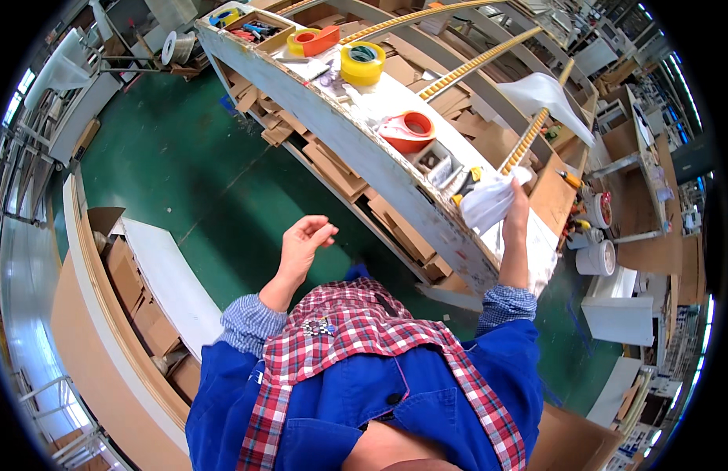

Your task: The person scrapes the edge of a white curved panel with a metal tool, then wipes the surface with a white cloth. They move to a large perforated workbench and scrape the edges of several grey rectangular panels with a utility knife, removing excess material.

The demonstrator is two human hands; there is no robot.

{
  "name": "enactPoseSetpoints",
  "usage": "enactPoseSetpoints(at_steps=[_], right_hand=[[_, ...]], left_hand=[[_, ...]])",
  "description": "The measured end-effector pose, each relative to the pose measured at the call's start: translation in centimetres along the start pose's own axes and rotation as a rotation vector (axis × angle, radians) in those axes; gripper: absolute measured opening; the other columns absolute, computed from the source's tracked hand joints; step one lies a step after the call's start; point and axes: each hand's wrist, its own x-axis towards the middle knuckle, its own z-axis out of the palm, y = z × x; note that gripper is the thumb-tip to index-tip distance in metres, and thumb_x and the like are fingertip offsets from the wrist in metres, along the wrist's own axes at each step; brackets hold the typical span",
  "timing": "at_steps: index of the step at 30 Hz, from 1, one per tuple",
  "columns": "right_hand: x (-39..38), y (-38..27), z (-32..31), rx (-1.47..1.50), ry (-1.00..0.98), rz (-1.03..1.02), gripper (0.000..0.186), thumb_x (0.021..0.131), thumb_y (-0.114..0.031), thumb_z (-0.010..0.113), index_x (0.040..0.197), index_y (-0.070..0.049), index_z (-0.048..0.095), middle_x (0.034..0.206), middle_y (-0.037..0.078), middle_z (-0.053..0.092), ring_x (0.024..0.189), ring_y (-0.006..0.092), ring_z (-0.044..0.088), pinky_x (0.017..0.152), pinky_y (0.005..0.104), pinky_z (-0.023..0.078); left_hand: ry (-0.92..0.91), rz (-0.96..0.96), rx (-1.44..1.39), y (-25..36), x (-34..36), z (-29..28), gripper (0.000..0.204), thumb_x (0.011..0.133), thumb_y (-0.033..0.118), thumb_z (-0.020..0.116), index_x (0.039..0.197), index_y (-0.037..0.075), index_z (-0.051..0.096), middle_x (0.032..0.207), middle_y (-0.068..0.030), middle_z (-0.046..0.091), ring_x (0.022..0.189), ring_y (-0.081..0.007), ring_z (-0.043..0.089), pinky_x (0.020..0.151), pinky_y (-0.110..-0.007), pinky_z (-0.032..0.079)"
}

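Starting far left: a curved frame (78, 322) on the green floor (144, 184), cardboard (125, 275) packed inside it, and behind, up near the top edge, a pale spool (176, 49). Across to the table (364, 157), slanting down from upper left to right, and at its far corner a tray (271, 41) of small tools. In front of it, here's the left hand (305, 245), raised over the floor, well apart from the tabletop, its fingers released and loosely curled, thumb toward the fingertips. Beyond, on the table, an orange tape dispenser (323, 39), then a fat yellow tape roll (362, 67) just beside it. More cardboard (333, 169) is stacked below. Moving right, a red dispenser (399, 133), and near it a small box (436, 162) with bits inside. And there's the white wad (485, 206), cloth or film, can't tell, over the table's near right end! The right hand (518, 216) has it, fingers grasping its right side. Past that, an orange-handled tool (569, 179), and lower down, a white bucket (595, 259).
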Motion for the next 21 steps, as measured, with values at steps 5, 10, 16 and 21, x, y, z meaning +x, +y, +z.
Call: enactPoseSetpoints(at_steps=[5,10,16,21], right_hand=[[3.5,2.8,2.7,-1.076,-0.383,-0.108,0.054,0.086,-0.048,0.055,0.072,0.004,0.053,0.063,0.021,0.054,0.060,0.0301,0.054,0.059,0.0407,0.042],[5.4,-0.2,5.5,-1.285,-0.532,-0.048,0.046,0.074,-0.041,0.070,0.080,0.003,0.058,0.076,0.023,0.061,0.072,0.0375,0.059,0.064,0.0434,0.044],[6.5,-0.3,8.2,-1.346,-0.490,0.024,0.040,0.068,-0.032,0.074,0.086,0.001,0.061,0.081,0.020,0.063,0.077,0.0365,0.060,0.068,0.0419,0.046],[5.6,-0.5,9.7,-1.231,-0.304,0.111,0.033,0.067,-0.021,0.076,0.091,0.000,0.064,0.079,0.017,0.065,0.072,0.0290,0.062,0.067,0.0360,0.046]], left_hand=[[-0.057,0.089,0.047,1.6,9.5,0.1,0.021,0.085,0.007,0.065,0.104,0.000,0.059,0.089,-0.0061,0.065,0.087,-0.0145,0.064,0.072,-0.025,0.051],[-0.035,0.148,0.136,6.1,19.0,-0.1,0.013,0.084,0.007,0.065,0.094,-0.002,0.064,0.084,-0.0070,0.068,0.071,-0.0102,0.062,0.066,-0.023,0.050],[0.014,0.220,0.456,11.2,30.3,-2.3,0.016,0.086,0.014,0.065,0.088,-0.002,0.066,0.077,-0.0044,0.067,0.063,-0.0078,0.059,0.058,-0.021,0.047],[0.087,0.248,1.046,13.1,42.4,-7.0,0.035,0.088,0.034,0.060,0.080,0.001,0.068,0.065,-0.0077,0.064,0.055,-0.0129,0.058,0.055,-0.030,0.046]])
